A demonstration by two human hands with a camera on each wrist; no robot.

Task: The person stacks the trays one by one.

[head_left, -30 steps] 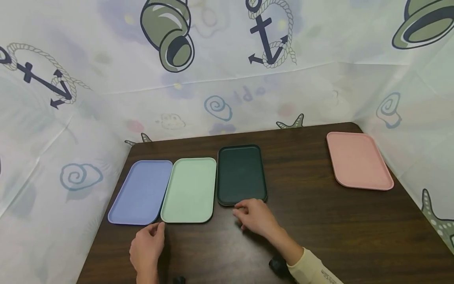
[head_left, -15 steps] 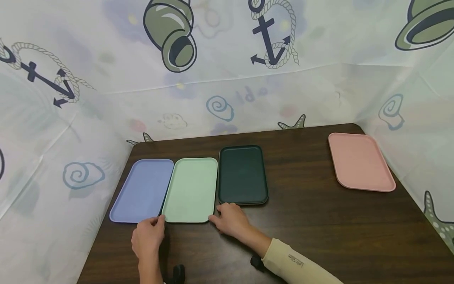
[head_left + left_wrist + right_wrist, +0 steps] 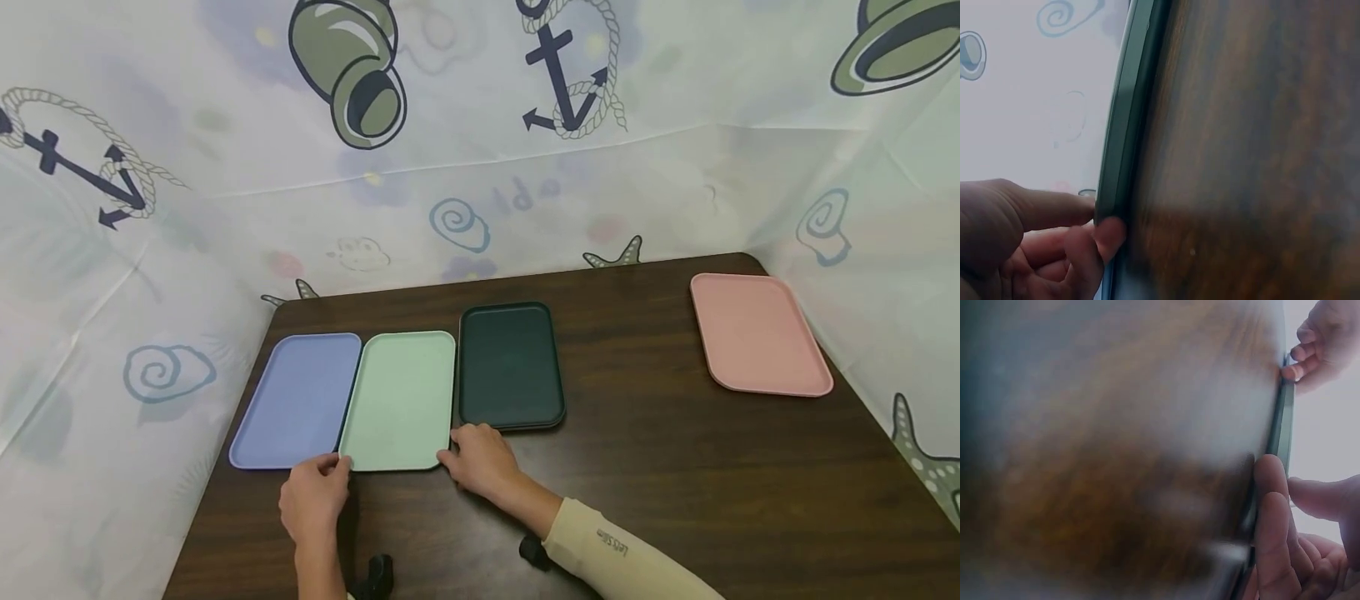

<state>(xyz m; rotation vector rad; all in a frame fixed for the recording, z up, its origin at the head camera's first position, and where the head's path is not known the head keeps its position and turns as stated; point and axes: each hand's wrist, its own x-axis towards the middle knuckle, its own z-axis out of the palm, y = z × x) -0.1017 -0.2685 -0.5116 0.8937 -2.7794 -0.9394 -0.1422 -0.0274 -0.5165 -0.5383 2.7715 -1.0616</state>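
A light green tray (image 3: 401, 400) lies between a blue tray (image 3: 296, 402) and a dark green tray (image 3: 512, 365). At its near left corner, my left hand (image 3: 313, 498) pinches the rim between thumb and fingers. My right hand (image 3: 482, 458) grips the near right corner, close to the dark tray's front edge. The left wrist view shows the tray's edge (image 3: 1125, 112) between the left thumb above and fingertips below. In the right wrist view, fingers (image 3: 1272, 531) of the right hand lie along the underside of that edge, with the thumb on the upper side.
A pink tray (image 3: 761, 333) lies at the far right of the brown wooden table (image 3: 660, 467). The dark green tray looks stacked on another dark one. Patterned cloth (image 3: 465, 108) hangs behind the table and along its sides.
My right hand has moved left from the dark tray's front edge to the light green tray's near right corner. The left hand has shifted slightly up to the near left corner.
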